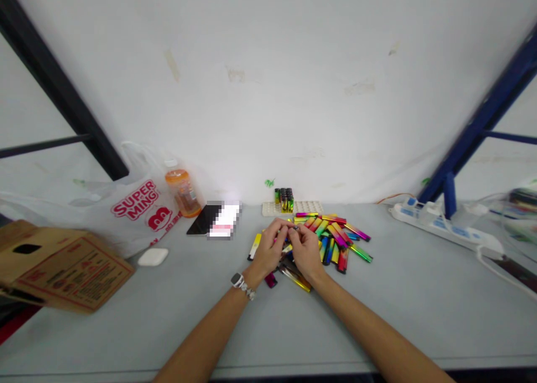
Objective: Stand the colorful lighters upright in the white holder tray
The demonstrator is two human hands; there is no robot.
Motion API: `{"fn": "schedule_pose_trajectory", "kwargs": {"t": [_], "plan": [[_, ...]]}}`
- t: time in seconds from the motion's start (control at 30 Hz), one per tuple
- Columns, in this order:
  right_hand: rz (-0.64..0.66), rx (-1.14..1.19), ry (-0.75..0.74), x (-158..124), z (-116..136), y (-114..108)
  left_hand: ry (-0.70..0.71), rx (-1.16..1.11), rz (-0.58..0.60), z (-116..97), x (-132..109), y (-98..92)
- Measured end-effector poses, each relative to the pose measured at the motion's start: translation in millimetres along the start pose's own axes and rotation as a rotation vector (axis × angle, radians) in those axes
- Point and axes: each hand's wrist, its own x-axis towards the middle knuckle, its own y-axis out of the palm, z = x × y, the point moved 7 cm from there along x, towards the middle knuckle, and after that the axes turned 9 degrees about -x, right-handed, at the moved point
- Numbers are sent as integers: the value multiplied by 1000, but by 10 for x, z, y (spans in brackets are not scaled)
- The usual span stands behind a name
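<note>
Both hands meet over a pile of shiny, flat, rainbow-coloured sticks with dark ends (335, 235), whose exact kind I cannot make out. My left hand (271, 247) has its fingers curled and pinched together. My right hand (306, 251) is closed too, its fingertips against those of the left. A small dark bit shows between the fingertips; most of whatever they hold is hidden. Just below the hands lies a gold stick (297, 280). Behind them a white tray with holes (308, 207) carries several similar pieces (285, 198) standing upright at its left part.
On the left are a cardboard box (75, 271), a white plastic bag (113, 226), an orange bottle (184, 193), a white case (153, 256) and a dark tablet-like device (204, 220). A power strip (444, 229) with cables lies on the right. A white wall (293, 92) bounds the table behind.
</note>
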Motion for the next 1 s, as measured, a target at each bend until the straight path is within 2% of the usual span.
{"fn": "schedule_pose_trajectory", "kwargs": {"t": [1.0], "plan": [[-11, 32, -1, -23, 72, -35, 20, 23, 44, -10, 0, 38]]}}
